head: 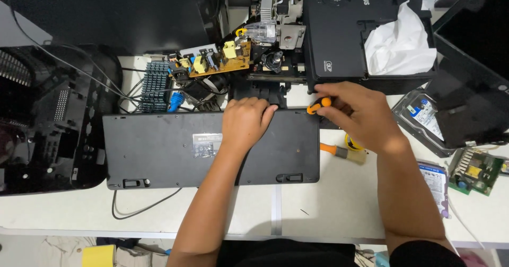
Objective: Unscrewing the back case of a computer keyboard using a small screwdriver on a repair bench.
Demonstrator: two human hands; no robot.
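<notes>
1. Keyboard is laid face-down, long axis left-right, on white table
2. Left hand is pressed on its upper edge (fingers curled, nothing held)
3. Orange-handled screwdriver is gripped by closed right hand, at keyboard's top-right corner

A single head-worn camera looks almost straight down from above the person's shoulders onto the white table. It sits close, at arm's length; both forearms enter from the bottom edge. The table's near edge runs along the bottom, its far clutter along the top.
</notes>
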